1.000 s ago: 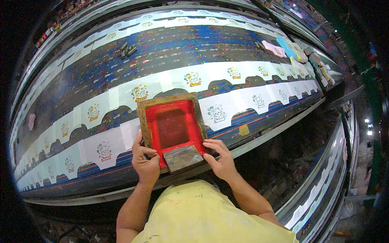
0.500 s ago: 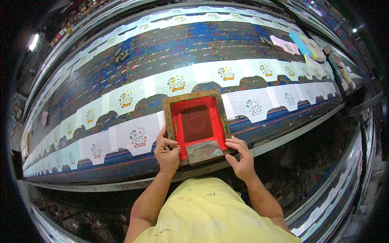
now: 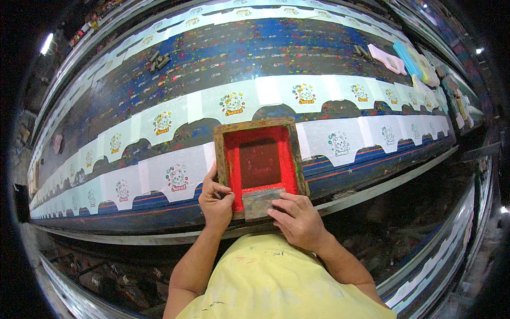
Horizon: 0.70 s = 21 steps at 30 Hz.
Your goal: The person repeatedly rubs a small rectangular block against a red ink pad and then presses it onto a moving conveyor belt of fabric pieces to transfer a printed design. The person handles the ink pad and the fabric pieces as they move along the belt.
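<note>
Along the table's edge, the left hand pinches a wooden frame; the right hand touches a board, grip unclear.

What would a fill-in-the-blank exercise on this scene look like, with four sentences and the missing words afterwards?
1. The hand touching the flat scraper is the person's ____ one.
2. The color coating the inner borders of the wooden screen-printing frame is ____.
3. The person's shirt is ____.
4. Immediately right of the pink cloth at the upper right lies a ____ cloth.

Missing words: right; red; yellow; blue.
</note>
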Tool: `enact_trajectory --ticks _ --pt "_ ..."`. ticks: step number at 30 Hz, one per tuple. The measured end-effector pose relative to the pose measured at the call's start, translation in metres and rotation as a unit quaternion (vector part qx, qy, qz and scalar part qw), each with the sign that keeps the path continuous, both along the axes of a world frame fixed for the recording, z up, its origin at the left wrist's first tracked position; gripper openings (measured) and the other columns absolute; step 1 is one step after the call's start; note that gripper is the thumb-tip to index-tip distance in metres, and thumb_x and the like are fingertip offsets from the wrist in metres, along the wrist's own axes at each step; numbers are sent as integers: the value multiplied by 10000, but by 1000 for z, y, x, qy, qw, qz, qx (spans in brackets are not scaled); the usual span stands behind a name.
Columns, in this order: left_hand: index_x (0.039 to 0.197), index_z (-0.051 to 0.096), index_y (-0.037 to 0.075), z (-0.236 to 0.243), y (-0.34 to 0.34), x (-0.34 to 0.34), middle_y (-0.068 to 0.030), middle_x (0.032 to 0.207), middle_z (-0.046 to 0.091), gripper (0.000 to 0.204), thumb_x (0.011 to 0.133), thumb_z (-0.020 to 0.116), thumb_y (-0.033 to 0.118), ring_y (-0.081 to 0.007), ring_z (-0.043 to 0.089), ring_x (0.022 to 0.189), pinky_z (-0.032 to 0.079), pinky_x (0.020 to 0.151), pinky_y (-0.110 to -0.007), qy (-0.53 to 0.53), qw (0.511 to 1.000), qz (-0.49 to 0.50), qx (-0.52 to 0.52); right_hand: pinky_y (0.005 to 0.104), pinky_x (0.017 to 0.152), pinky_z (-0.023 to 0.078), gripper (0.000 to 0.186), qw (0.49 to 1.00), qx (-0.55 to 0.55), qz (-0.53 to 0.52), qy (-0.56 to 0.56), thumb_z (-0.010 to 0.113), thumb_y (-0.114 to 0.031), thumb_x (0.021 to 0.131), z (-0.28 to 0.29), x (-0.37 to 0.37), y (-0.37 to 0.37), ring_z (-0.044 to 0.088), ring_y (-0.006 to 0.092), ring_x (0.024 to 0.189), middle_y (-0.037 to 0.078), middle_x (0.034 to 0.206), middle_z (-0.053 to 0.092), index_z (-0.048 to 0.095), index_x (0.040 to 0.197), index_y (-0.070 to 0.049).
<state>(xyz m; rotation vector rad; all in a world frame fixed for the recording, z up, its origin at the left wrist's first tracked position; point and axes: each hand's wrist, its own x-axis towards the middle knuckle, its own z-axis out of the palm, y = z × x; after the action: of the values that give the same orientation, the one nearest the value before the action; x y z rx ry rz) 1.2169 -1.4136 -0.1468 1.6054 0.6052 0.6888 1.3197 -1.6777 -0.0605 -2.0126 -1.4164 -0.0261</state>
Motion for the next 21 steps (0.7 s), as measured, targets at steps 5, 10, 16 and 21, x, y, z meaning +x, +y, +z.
enact_trajectory --ticks 5,10,16,21 --pt "824 672 81 7 1 -2 -230 1762 585 240 761 783 -121 -22 648 901 497 820 -218 -3 1000 -11 15 540 1108 588 356 1000 -15 19 -14 735 -107 915 3 8 17 706 377 1300 138 1349 753 829 1256 -69" --pt "811 672 64 9 1 -2 -248 1773 561 230 782 752 -149 -1 589 788 457 705 -202 0 1000 -17 -12 505 1034 604 349 999 -34 13 -32 716 -124 939 12 11 34 719 361 1215 141 1275 755 819 1264 -49" --pt "812 670 59 8 -1 0 -248 1769 562 234 795 740 -164 13 559 756 427 674 -196 -30 998 -14 -49 487 982 603 325 992 -118 33 -38 724 -109 925 33 14 50 731 348 1113 125 1170 749 814 1231 -46" --pt "808 674 60 5 0 -4 -267 1784 534 221 794 732 -153 -127 707 1136 526 919 -270 -18 997 -25 -65 488 1002 610 375 973 -201 110 14 758 -10 861 55 63 61 743 382 1137 158 1160 770 801 1232 -34"
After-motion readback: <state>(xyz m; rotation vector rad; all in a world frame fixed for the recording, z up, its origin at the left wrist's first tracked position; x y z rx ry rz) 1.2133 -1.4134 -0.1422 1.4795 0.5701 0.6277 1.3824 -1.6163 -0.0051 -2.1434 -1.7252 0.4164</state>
